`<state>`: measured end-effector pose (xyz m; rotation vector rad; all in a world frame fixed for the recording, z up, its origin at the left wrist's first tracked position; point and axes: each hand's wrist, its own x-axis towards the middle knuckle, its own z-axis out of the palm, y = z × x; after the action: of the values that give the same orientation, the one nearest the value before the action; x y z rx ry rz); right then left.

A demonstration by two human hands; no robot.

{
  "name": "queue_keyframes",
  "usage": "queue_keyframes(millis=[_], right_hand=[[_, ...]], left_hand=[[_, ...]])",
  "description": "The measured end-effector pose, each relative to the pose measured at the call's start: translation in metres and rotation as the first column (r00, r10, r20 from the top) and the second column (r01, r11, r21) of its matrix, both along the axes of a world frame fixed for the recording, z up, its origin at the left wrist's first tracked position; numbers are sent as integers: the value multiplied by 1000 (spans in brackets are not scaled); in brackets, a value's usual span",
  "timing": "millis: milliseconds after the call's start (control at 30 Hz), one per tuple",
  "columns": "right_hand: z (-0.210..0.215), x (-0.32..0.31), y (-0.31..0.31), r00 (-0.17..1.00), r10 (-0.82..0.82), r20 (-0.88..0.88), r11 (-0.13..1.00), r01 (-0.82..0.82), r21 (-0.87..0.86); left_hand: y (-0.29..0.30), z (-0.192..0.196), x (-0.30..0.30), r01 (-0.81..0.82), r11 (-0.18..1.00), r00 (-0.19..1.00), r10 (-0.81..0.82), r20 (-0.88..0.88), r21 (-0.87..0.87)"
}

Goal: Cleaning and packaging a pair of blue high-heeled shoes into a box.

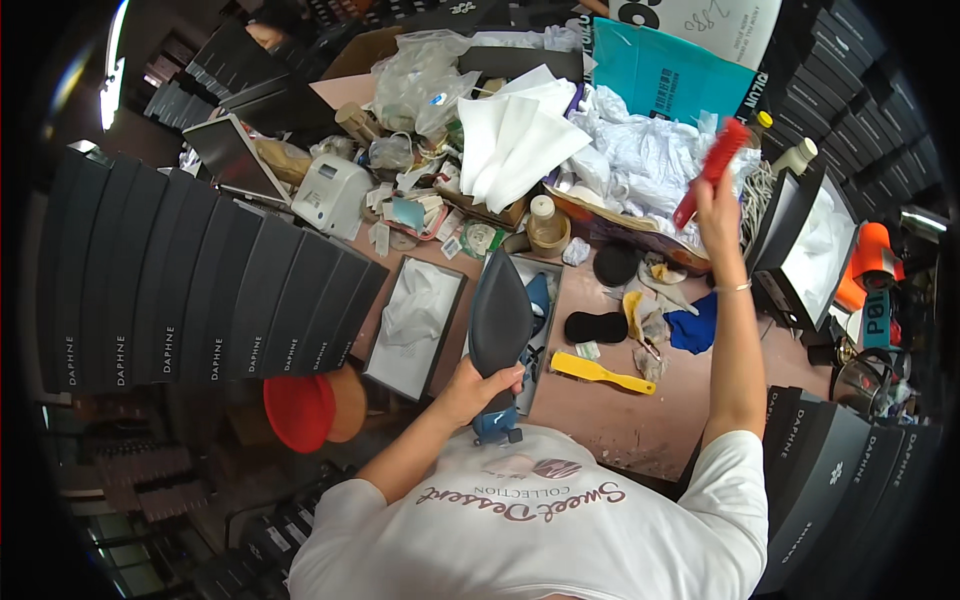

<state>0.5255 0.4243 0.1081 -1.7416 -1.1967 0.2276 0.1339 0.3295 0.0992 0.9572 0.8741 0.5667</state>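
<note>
My left hand (472,392) is closed around a shoe (500,312) at its lower end. The shoe stands upright with its dark grey sole showing, and a blue part pokes out below my fingers. Behind it lies an open shoebox with another blue item (539,298), partly hidden. Raised at the right, my right hand (718,218) grips a red brush (724,150) in front of a heap of white crumpled paper (640,150). On the table between my arms lie a yellow brush (600,373), a black oval pad (596,327) and a blue cloth (693,323).
Stacked dark shoeboxes (210,280) wall in the left side, and more boxes (830,470) stand at the lower right. An open box with white tissue (415,310) sits left of the shoe. A lidded jar (546,225) and white sheets (520,135) are farther back.
</note>
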Motion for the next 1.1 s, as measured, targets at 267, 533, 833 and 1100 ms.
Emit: queue_keyframes(millis=[267, 533, 833, 1100], right_hand=[[-7, -197, -153, 877, 337, -342, 905, -402, -141], [17, -299, -143, 950, 200, 241, 944, -122, -306], [15, -354, -129, 947, 146, 285, 976, -92, -197], [34, -388, -156, 953, 221, 208, 895, -113, -431]], left_hand=[[0, -9, -22, 140, 987, 989, -143, 30, 77], [-11, -16, -51, 290, 938, 957, -280, -77, 189], [20, -33, -109, 320, 922, 947, -308, -86, 217], [25, -20, -119, 135, 989, 982, -142, 122, 68]])
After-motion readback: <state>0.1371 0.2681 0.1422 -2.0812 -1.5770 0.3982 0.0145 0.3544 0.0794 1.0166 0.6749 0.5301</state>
